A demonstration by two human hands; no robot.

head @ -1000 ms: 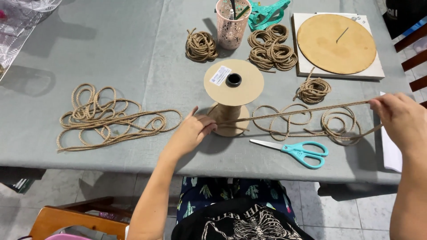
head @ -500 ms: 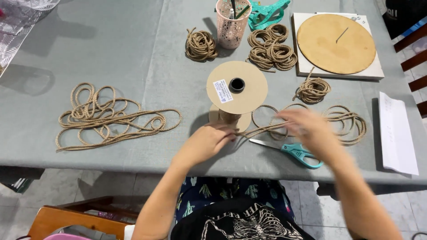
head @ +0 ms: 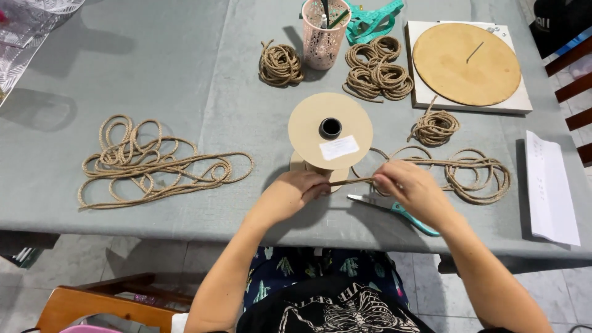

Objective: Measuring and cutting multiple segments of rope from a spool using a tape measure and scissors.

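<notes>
The left hand [head: 295, 192] is curled at the foot of the cardboard spool [head: 330, 131], its fingers pinched on the rope [head: 351, 181]. Just to its right, the right hand [head: 410, 190] is closed on the same rope, held taut between both hands above the counter [head: 203, 74]. Scissors [head: 394, 213] lie under the right hand.

Scissors [head: 394, 213] blades and handle partly under the right hand [head: 414, 190]
</notes>
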